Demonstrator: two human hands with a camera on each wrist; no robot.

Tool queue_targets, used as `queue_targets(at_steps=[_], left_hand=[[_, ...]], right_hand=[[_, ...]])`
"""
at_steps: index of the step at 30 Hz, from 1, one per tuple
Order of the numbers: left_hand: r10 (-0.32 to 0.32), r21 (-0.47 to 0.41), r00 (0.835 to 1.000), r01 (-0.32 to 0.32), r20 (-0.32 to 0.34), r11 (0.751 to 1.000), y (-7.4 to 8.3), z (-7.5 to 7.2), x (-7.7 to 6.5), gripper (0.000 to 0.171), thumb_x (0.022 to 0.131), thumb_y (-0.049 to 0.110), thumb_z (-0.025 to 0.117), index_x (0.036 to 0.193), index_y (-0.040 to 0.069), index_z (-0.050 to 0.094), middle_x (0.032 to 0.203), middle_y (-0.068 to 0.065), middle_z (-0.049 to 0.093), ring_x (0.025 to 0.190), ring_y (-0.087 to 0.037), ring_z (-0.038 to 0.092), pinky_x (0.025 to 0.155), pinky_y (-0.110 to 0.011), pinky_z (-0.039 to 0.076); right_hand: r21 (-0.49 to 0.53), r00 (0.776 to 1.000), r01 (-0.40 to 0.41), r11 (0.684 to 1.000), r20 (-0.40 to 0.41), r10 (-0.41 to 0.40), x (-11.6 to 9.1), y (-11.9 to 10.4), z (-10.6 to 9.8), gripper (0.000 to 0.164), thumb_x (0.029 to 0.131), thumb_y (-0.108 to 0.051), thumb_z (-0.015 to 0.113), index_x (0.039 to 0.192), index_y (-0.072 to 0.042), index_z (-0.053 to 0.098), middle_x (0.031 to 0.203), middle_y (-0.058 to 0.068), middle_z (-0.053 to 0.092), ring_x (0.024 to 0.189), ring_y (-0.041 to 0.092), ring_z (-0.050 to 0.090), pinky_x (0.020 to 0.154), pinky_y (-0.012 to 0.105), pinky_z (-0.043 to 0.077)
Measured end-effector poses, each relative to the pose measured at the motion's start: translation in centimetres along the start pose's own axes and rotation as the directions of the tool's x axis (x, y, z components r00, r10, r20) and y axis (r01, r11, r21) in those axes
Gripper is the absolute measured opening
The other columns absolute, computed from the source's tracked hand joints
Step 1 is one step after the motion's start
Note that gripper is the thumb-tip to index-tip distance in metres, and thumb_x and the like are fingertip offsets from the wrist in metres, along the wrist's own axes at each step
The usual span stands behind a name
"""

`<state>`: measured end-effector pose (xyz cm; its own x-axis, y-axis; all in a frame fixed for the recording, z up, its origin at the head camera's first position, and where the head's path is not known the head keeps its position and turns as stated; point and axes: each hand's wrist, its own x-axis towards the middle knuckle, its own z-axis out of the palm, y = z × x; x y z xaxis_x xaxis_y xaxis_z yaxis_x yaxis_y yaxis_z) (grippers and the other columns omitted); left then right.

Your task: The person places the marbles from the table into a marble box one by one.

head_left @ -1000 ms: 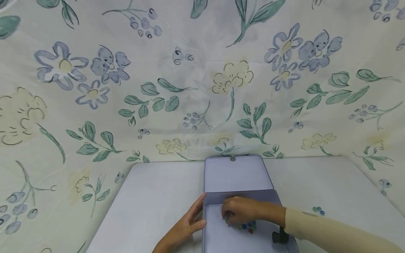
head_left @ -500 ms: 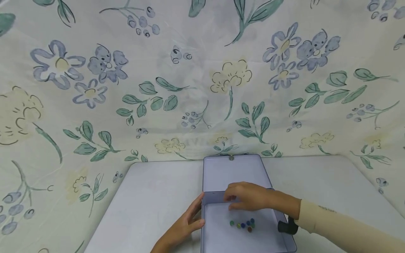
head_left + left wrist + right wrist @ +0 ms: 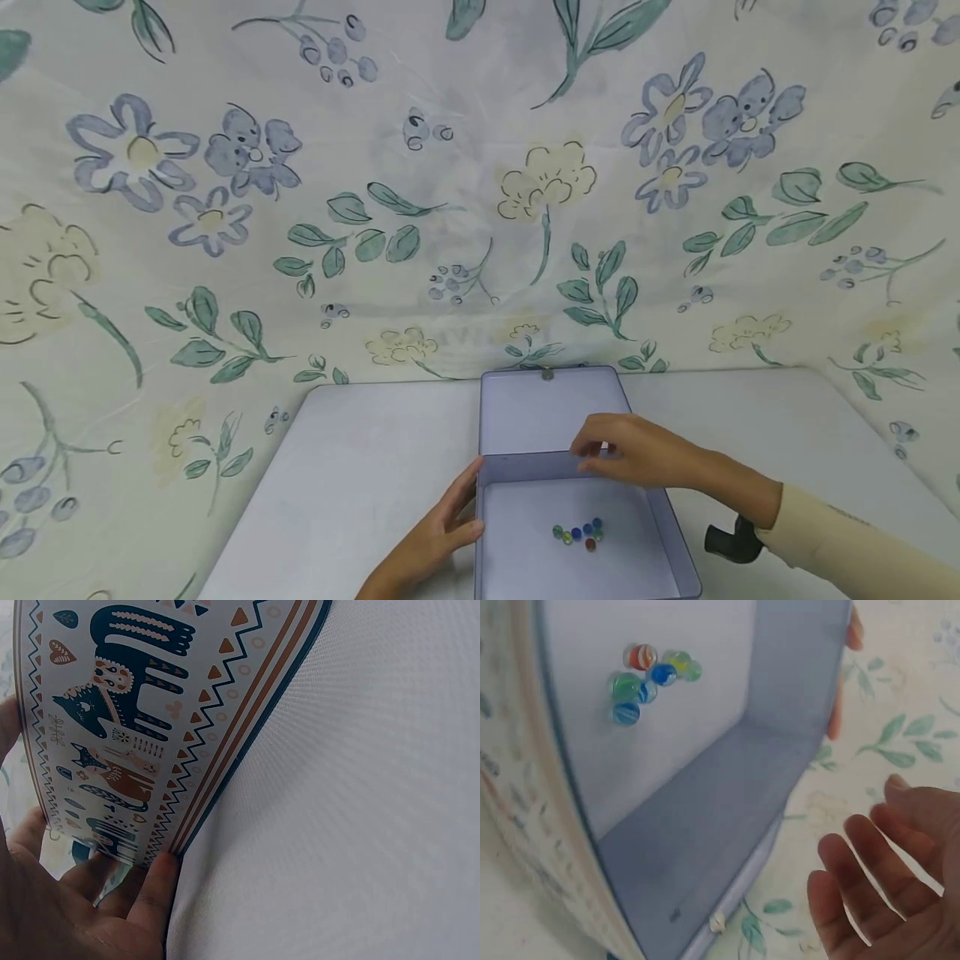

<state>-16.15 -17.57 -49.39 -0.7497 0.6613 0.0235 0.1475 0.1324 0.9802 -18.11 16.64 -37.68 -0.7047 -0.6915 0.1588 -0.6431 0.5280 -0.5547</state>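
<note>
A shallow metal box (image 3: 491, 575) with pale lavender insides stands with its lid (image 3: 551, 412) folded back. Several glass marbles (image 3: 576, 534) lie grouped on its floor; the right wrist view shows a red-swirled marble (image 3: 640, 657), a blue-striped marble (image 3: 626, 714) and green ones. My left hand (image 3: 431, 542) rests against the outside of the left wall, fingers extended along the printed animal pattern (image 3: 124, 727). My right hand (image 3: 637, 450) is raised over the box's far right part, fingers loosely bent and apart, nothing between them.
The box stands on a white table (image 3: 375, 450). Behind it hangs a flower-printed cloth (image 3: 465, 208). A dark wrist camera (image 3: 733, 542) hangs below my right forearm, which covers part of the table on the right.
My right hand has come up off the marbles and moved to the right, its fingers parting. The marbles it covered now show. My left hand stays against the box.
</note>
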Motion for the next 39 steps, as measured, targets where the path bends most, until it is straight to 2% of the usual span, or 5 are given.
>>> queue_targets(at_steps=[15,23,30,35,39], left_hand=[[-0.002,-0.005,1.000,0.002,0.002,1.000,0.1,0.1,0.1,0.077,0.104,0.019,0.050,0.162,0.020,0.000,0.166,-0.026,-0.006,0.149,-0.057,0.001,0.115,-0.069,0.023],[-0.007,-0.004,1.000,0.007,-0.005,1.000,0.0,0.0,0.0,0.077,0.104,0.018,0.051,0.162,0.028,0.002,0.168,-0.020,-0.003,0.151,-0.052,0.003,0.117,-0.065,0.025],[-0.014,-0.003,1.000,0.014,-0.002,1.000,0.3,-0.1,0.0,0.077,0.104,0.018,0.051,0.162,0.028,0.002,0.168,-0.020,-0.004,0.152,-0.051,0.003,0.118,-0.061,0.025],[0.000,-0.008,1.000,0.000,0.002,1.000,0.3,-0.2,0.0,0.077,0.104,0.018,0.051,0.162,0.025,0.002,0.167,-0.022,-0.004,0.152,-0.052,0.003,0.118,-0.063,0.025],[0.004,-0.015,1.000,-0.004,0.015,1.000,0.1,-0.1,0.0,0.077,0.104,0.020,0.050,0.162,0.024,0.001,0.167,-0.022,-0.005,0.151,-0.052,0.002,0.117,-0.067,0.022]], right_hand=[[-0.077,0.983,-0.060,0.995,-0.179,0.045,-4.6,1.7,-2.6,0.019,0.088,-0.010,0.075,0.106,-0.017,0.071,0.097,-0.009,0.069,0.088,-0.002,0.060,0.069,0.020,0.055],[-0.113,0.961,-0.149,0.982,-0.251,0.117,-7.0,3.1,-3.5,0.017,0.089,-0.013,0.075,0.106,-0.016,0.072,0.097,-0.010,0.069,0.087,-0.004,0.060,0.068,0.019,0.055],[-0.122,0.935,-0.186,0.975,-0.327,0.138,-9.4,4.8,-3.7,0.016,0.088,-0.011,0.076,0.103,-0.016,0.072,0.091,-0.009,0.070,0.083,-0.007,0.059,0.065,0.019,0.053],[-0.125,0.925,-0.220,0.968,-0.343,0.166,-10.9,6.2,-3.6,0.017,0.087,-0.010,0.076,0.102,-0.017,0.072,0.091,-0.008,0.071,0.081,-0.007,0.058,0.064,0.019,0.052],[-0.120,0.923,-0.243,0.963,-0.334,0.191,-12.1,7.1,-3.1,0.015,0.088,-0.010,0.075,0.101,-0.018,0.072,0.090,-0.015,0.069,0.080,-0.008,0.057,0.062,0.020,0.050]])
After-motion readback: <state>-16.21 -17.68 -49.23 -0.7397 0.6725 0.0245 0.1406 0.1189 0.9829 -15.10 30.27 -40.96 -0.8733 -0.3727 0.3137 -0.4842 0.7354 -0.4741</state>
